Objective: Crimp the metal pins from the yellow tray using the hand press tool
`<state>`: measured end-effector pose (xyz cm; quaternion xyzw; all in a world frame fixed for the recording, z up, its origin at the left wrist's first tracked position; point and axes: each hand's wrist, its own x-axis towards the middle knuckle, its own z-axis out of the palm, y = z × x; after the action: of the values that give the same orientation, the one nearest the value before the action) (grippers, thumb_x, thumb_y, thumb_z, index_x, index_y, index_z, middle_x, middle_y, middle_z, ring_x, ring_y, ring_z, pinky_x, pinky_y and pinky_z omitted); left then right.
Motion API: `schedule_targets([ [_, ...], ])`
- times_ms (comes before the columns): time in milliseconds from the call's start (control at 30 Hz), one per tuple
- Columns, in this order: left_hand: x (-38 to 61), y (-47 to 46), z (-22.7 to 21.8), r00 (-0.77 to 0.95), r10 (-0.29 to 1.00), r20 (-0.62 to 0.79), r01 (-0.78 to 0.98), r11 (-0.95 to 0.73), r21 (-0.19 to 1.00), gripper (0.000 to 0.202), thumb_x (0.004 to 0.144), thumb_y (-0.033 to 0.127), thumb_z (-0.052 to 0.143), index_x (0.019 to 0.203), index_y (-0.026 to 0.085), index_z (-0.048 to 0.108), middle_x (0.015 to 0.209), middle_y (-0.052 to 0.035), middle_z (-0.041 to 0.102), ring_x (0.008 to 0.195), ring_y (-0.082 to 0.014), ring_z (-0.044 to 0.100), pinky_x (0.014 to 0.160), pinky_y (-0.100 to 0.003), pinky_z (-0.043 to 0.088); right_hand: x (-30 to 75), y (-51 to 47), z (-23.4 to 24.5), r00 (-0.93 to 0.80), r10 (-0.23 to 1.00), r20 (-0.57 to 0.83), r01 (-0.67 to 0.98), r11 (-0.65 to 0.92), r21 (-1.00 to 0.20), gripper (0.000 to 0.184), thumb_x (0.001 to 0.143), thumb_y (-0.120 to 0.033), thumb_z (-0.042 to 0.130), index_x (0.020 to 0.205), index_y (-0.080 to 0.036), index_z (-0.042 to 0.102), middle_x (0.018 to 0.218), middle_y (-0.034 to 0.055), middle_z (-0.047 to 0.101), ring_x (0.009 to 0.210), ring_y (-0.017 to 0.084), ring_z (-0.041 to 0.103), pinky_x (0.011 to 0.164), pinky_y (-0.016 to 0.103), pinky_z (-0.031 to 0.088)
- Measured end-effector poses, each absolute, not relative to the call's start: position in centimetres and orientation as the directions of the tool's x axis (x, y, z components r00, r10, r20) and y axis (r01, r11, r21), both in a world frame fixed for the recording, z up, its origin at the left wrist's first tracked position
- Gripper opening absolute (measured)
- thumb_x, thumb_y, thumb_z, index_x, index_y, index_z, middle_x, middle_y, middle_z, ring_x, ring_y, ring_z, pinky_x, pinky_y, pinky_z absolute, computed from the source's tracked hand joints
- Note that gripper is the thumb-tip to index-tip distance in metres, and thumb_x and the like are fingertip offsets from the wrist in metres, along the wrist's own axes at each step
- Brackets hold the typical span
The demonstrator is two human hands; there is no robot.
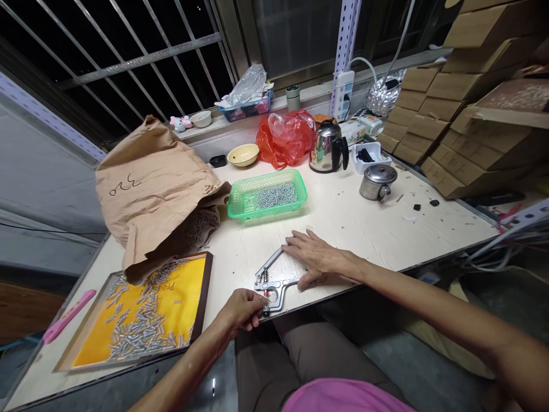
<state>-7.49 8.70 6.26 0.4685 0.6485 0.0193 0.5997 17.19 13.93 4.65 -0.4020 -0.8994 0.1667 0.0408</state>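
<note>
A silver hand press tool (278, 289) with two spread handles, a coil spring and a ring-shaped frame lies at the table's front edge. My right hand (317, 257) spans its handles, fingers stretched over the upper one and thumb at the end of the lower one. At the tool's jaw, my left hand (245, 308) is closed in a pinch; what is between its fingertips is too small to make out. To the left, a shallow tray (205, 297) with a yellow bottom holds many small metal pins (139, 326). A green basket (268, 214) beyond my hands contains more small metal parts (277, 195).
A large brown paper bag (158, 177) leans over the tray's back edge. A pink-handled object (68, 316) lies at far left. Behind stand a yellow bowl (242, 155), red plastic bag (283, 140), kettle (328, 147) and lidded metal cup (377, 183). Cardboard boxes (454, 114) are stacked at right.
</note>
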Motion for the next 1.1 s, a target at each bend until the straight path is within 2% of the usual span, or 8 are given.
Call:
schedule_targets([
  [167, -7.7, 8.6, 6.0, 0.154, 0.625, -0.765, 0.589, 0.564, 0.579, 0.042, 0.057, 0.055, 0.066, 0.060, 0.015, 0.053, 0.039, 0.0066, 0.048, 0.031, -0.0044, 0.038, 0.032, -0.016, 0.025, 16.6, 13.7, 5.3, -0.659, 0.752, -0.032, 0.724, 0.622, -0.300, 0.094, 0.056, -0.065, 0.069, 0.126, -0.008, 0.044, 0.117, 0.0182, 0.050, 0.109, 0.033, 0.043, 0.100, 0.059, 0.019],
  [467, -8.2, 8.1, 5.7, 0.141, 0.650, -0.747, 0.618, 0.532, 0.579, 0.041, 0.066, 0.056, 0.058, 0.067, 0.015, 0.055, 0.044, 0.0051, 0.050, 0.034, -0.0076, 0.042, 0.035, -0.019, 0.030, 16.6, 11.3, 6.6, -0.625, 0.780, -0.038, 0.757, 0.593, -0.275, 0.046, 0.070, -0.044, 0.072, 0.100, -0.012, 0.058, 0.101, 0.0113, 0.055, 0.098, 0.026, 0.045, 0.090, 0.042, 0.033],
  [533, -8.2, 7.7, 6.3, 0.102, 0.751, -0.652, 0.718, 0.398, 0.571, 0.037, 0.073, 0.053, 0.052, 0.070, 0.016, 0.057, 0.049, 0.0031, 0.053, 0.041, -0.0105, 0.048, 0.041, -0.022, 0.036, 16.6, 11.0, 6.6, -0.626, 0.780, -0.021, 0.754, 0.598, -0.273, 0.043, 0.072, -0.042, 0.071, 0.099, -0.012, 0.058, 0.099, 0.0110, 0.055, 0.097, 0.025, 0.045, 0.085, 0.039, 0.035],
  [633, -7.3, 7.2, 7.3, 0.153, 0.942, -0.299, 0.854, 0.026, 0.519, 0.029, 0.081, 0.043, 0.049, 0.083, 0.017, 0.062, 0.070, -0.0028, 0.062, 0.064, -0.0160, 0.059, 0.060, -0.028, 0.045, 16.6, 10.8, 6.6, -0.622, 0.782, -0.023, 0.756, 0.593, -0.277, 0.040, 0.074, -0.040, 0.070, 0.098, -0.012, 0.057, 0.098, 0.0110, 0.054, 0.096, 0.025, 0.045, 0.081, 0.037, 0.035],
  [700, -6.1, 7.2, 7.6, 0.290, 0.951, -0.109, 0.864, -0.212, 0.457, 0.025, 0.083, 0.035, 0.051, 0.096, 0.018, 0.062, 0.089, -0.0062, 0.064, 0.082, -0.0198, 0.059, 0.073, -0.033, 0.047, 16.5, 10.7, 6.6, -0.618, 0.785, -0.032, 0.760, 0.587, -0.278, 0.038, 0.074, -0.040, 0.070, 0.097, -0.012, 0.057, 0.097, 0.0108, 0.054, 0.096, 0.025, 0.045, 0.081, 0.037, 0.035],
  [767, -4.5, 7.6, 7.4, 0.436, 0.900, -0.017, 0.830, -0.395, 0.393, 0.030, 0.082, 0.028, 0.054, 0.109, 0.018, 0.056, 0.104, -0.0082, 0.061, 0.097, -0.0230, 0.055, 0.083, -0.037, 0.046, 16.4, 10.6, 6.5, -0.612, 0.790, -0.029, 0.765, 0.582, -0.278, 0.037, 0.074, -0.039, 0.070, 0.096, -0.012, 0.057, 0.098, 0.0106, 0.054, 0.097, 0.025, 0.045, 0.082, 0.037, 0.035],
  [900, -2.3, 9.3, 6.2, 0.610, 0.792, 0.012, 0.755, -0.586, 0.293, 0.047, 0.079, 0.020, 0.058, 0.123, 0.019, 0.044, 0.123, -0.0097, 0.052, 0.112, -0.0251, 0.046, 0.093, -0.042, 0.043, 16.4, 10.4, 6.4, -0.590, 0.807, -0.018, 0.776, 0.560, -0.290, 0.040, 0.074, -0.034, 0.070, 0.104, -0.012, 0.056, 0.103, 0.0112, 0.054, 0.100, 0.026, 0.045, 0.085, 0.038, 0.036],
  [1100, -2.0, 10.9, 5.9, 0.671, 0.739, -0.062, 0.731, -0.646, 0.220, 0.053, 0.078, 0.027, 0.061, 0.125, 0.020, 0.039, 0.120, -0.0091, 0.051, 0.106, -0.0247, 0.048, 0.089, -0.040, 0.045, 16.7, 10.5, 6.9, -0.533, 0.838, -0.115, 0.827, 0.488, -0.278, 0.062, 0.067, -0.041, 0.074, 0.115, -0.010, 0.052, 0.111, 0.0149, 0.053, 0.104, 0.030, 0.045, 0.084, 0.041, 0.039],
])
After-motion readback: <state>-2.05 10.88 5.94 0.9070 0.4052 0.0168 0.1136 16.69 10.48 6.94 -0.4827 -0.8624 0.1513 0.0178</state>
